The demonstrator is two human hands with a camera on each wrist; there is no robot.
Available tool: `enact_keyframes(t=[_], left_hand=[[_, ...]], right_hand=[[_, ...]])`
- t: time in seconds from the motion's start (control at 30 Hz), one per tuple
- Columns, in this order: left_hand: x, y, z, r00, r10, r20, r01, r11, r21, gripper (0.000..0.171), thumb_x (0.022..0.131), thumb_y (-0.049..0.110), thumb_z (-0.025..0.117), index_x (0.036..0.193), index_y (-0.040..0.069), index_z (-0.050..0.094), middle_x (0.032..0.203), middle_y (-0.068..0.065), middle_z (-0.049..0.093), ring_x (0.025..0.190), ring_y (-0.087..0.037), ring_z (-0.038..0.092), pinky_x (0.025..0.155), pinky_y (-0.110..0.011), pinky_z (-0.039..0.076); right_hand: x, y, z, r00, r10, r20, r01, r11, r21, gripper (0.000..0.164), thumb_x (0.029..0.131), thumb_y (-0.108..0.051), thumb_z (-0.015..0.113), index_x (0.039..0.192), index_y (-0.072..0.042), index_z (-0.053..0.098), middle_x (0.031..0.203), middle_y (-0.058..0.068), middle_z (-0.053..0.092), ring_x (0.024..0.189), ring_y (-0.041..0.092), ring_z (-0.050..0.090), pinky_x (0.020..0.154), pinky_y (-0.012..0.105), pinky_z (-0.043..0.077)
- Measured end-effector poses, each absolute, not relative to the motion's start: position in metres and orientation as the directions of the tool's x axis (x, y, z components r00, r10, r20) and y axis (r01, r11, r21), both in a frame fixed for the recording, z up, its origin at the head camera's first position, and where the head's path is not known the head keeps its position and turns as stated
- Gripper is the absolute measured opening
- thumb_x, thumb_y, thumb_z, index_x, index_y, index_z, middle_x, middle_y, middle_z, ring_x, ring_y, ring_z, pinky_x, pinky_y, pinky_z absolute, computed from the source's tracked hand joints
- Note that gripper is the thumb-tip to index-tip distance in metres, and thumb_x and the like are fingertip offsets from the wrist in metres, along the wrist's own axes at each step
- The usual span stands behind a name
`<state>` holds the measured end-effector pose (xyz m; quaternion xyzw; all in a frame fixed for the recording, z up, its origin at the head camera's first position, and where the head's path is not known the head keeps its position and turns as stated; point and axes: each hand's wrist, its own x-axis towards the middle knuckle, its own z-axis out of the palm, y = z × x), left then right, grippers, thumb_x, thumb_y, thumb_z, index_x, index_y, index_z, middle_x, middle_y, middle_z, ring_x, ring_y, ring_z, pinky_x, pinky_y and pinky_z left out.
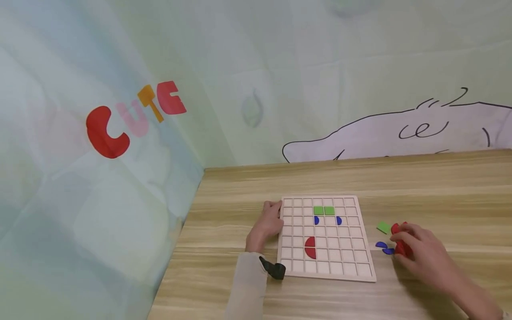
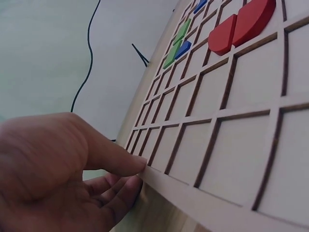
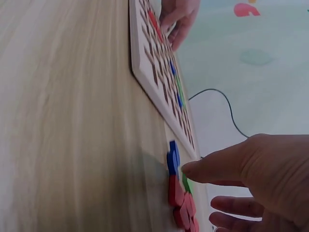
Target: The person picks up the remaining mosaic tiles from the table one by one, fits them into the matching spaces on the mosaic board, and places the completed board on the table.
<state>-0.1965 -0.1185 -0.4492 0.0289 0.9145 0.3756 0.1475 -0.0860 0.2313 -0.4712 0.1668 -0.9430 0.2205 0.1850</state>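
A pale wooden grid board (image 1: pixel 335 268) lies on the table. My left hand (image 1: pixel 270 224) holds its left edge, with the thumb (image 2: pixel 133 165) on the rim and the other fingers curled beside it. In the grid are two green squares (image 1: pixel 318 210) side by side, two blue half-circle pieces (image 1: pixel 316 220) below them, and two red quarter-circle pieces (image 1: pixel 310 242) together lower down. Right of the board, my right hand (image 1: pixel 430 255) hovers at a cluster of loose red pieces (image 3: pixel 175 191), fingers loosely bent and partly hiding them. Nothing shows between its thumb and fingers.
A loose green square (image 1: pixel 383 227) and two loose blue pieces (image 1: pixel 381 245) lie between the board and the right hand. The wood-grain table (image 1: pixel 240 186) meets a printed cloth (image 1: pixel 224 89) at its back and left sides.
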Motion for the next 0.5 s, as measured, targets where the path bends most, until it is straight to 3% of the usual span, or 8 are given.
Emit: enact_keyframes(t=[0.23,0.5], left_hand=[[-0.195,-0.118,-0.447,-0.954,0.155,-0.257,-0.074,0.709,0.701,0.067,0.086,-0.008,0.044,0.15,0.005,0.03,0.143,-0.015,0.029,0.124,-0.025,0.041,0.1,-0.039,0.036],[-0.195,-0.118,-0.448,-0.954,0.155,-0.259,-0.075,0.709,0.701,0.066,0.087,-0.007,0.044,0.15,0.005,0.029,0.144,-0.015,0.028,0.124,-0.025,0.042,0.101,-0.04,0.036]], right_hand=[[-0.085,0.247,-0.478,-0.894,-0.272,0.356,-0.389,0.867,-0.312,0.045,0.053,-0.005,0.087,0.094,-0.015,0.07,0.112,0.019,0.055,0.099,0.042,0.049,0.079,0.058,0.038],[-0.09,0.253,-0.482,-0.857,-0.306,0.414,-0.443,0.848,-0.29,0.042,0.052,-0.009,0.088,0.088,-0.019,0.071,0.11,0.015,0.056,0.096,0.038,0.05,0.076,0.053,0.038]])
